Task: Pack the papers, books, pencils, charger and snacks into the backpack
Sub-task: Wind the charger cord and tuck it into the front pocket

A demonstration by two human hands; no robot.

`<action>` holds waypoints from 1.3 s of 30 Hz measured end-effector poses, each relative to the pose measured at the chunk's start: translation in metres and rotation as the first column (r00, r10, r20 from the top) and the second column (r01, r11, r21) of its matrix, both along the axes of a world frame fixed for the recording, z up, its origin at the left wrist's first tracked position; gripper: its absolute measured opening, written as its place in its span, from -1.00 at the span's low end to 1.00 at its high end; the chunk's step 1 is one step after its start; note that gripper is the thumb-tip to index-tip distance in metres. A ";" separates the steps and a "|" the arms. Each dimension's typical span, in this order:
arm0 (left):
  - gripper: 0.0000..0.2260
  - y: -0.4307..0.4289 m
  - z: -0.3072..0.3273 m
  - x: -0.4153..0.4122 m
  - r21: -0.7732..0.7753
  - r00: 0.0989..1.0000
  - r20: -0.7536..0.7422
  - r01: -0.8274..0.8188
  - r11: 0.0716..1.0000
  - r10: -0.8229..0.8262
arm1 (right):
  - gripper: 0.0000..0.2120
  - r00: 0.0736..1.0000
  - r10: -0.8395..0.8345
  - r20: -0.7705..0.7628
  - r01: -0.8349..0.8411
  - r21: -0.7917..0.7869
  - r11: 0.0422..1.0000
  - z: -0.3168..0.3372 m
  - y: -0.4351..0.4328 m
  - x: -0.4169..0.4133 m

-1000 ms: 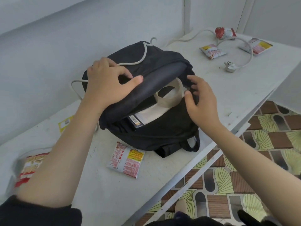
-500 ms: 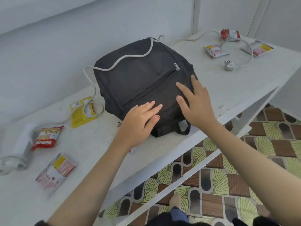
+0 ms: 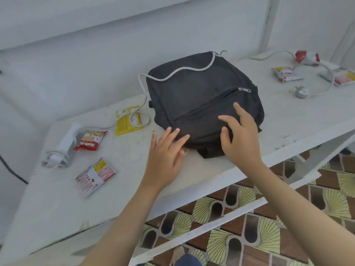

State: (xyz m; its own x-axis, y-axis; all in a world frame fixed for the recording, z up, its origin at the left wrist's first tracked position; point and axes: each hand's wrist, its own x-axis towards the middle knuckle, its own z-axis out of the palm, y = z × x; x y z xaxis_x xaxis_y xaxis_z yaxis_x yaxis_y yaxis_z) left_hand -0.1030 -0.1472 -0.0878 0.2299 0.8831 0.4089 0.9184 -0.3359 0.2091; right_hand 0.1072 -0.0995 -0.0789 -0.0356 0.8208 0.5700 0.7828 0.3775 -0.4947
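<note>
Head view: a black backpack (image 3: pixel 201 96) lies flat in the middle of a white table (image 3: pixel 134 189), with a white cable (image 3: pixel 180 71) draped across its far edge. The left hand (image 3: pixel 165 158), fingers straight and spread, touches the bag's near edge, while the right hand (image 3: pixel 242 139), fingers loosely open and holding nothing, rests on its front. Loose snack packets lie left of the bag, red (image 3: pixel 90 141), yellow (image 3: pixel 127 120) and white (image 3: pixel 96 174), and a charger plug (image 3: pixel 301 91) lies at far right.
</note>
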 end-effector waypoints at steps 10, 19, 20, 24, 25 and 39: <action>-0.61 -0.045 0.001 -0.157 0.099 0.901 0.111 -0.430 0.897 0.420 | -0.72 0.858 0.504 0.096 -0.512 0.087 0.855 -0.002 -0.005 -0.151; -0.26 -0.059 0.002 -0.274 -0.237 0.554 0.414 -0.700 0.674 0.722 | -0.56 0.700 0.675 0.233 -0.649 -0.189 0.737 -0.008 0.032 -0.289; -0.20 -0.056 0.005 -0.278 -0.295 0.510 0.464 -0.682 0.669 0.724 | -0.56 0.687 0.685 0.243 -0.656 -0.198 0.728 -0.008 0.036 -0.303; -0.44 -0.045 0.010 -0.291 -0.435 0.370 0.542 -0.644 0.629 0.754 | -0.57 0.646 0.713 0.272 -0.685 -0.205 0.699 -0.006 0.048 -0.350; -0.54 -0.044 0.011 -0.295 -0.435 0.357 0.565 -0.637 0.636 0.744 | -0.57 0.642 0.718 0.270 -0.692 -0.200 0.694 -0.006 0.050 -0.359; -0.22 -0.058 0.024 -0.369 -0.584 0.521 0.622 -0.189 0.790 0.584 | -0.24 0.336 0.869 0.364 -0.672 -0.553 0.492 0.029 0.056 -0.424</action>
State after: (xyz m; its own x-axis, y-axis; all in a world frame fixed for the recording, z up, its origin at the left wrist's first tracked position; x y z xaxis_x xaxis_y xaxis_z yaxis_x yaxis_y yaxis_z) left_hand -0.4715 -0.2052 -0.0641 -0.3874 0.9081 -0.1589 0.3681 0.3104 0.8764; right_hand -0.3172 -0.0431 -0.0496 -0.9399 0.3392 -0.0402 0.3355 0.8949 -0.2944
